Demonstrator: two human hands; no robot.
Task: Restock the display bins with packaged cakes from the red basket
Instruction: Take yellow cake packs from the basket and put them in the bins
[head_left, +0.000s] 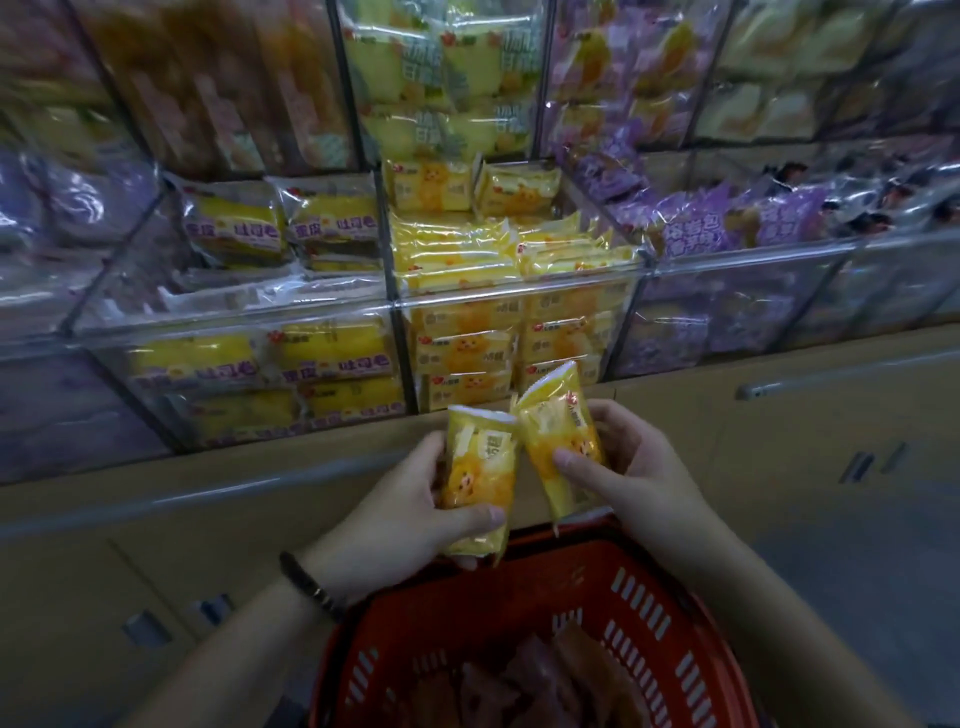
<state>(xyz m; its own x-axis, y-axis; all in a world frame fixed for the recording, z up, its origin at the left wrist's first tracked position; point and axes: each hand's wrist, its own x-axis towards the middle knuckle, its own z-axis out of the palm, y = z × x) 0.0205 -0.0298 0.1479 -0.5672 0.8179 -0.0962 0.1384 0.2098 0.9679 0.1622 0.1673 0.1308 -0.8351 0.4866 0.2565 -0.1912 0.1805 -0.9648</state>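
My left hand (402, 512) grips one cake (475, 480), my right hand (641, 467) a second cake (558, 439), over the basket (691, 613), ready for the matching yellow bin (519, 295).

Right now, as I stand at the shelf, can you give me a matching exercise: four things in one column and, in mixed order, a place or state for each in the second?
Column one
1. basket
2. bracelet
3. purple packs
4. left hand

Column two
a. in a bin on the right
b. grips a yellow pack
c. at the bottom of the view
d. on a wrist

Pairs: 1-c, 2-d, 3-a, 4-b
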